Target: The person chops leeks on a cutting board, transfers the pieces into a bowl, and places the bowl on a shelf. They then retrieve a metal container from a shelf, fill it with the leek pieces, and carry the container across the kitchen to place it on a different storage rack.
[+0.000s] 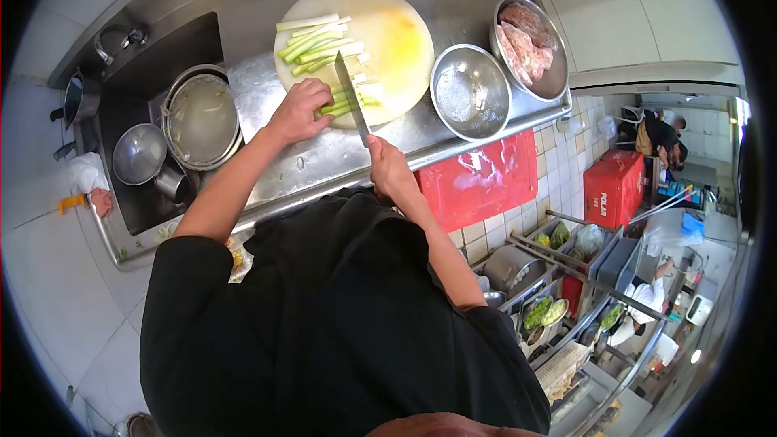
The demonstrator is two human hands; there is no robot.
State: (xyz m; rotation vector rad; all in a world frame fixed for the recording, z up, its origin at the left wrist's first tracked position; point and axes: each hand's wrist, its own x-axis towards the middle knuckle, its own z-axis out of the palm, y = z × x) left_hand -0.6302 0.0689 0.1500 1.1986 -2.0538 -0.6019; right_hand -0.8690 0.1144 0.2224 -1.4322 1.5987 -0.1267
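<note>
A round white cutting board (396, 32) lies on the steel counter, with several pale green stalks (312, 42) at its left side. My left hand (305, 111) is closed over a bunch of stalks at the board's lower left edge, fingertips pressed on them. My right hand (390, 168) is wrapped round the handle of a knife (351, 97), whose blade points up across the board, just right of the held stalks. Short cut pieces (368, 91) lie beside the blade.
An empty steel bowl (469, 93) and a bowl of raw meat (528, 50) stand right of the board. At left is a sink (209, 36) with pots. Below the counter edge sits a red box (481, 182). Shelves (579, 283) and other people (657, 142) are farther right.
</note>
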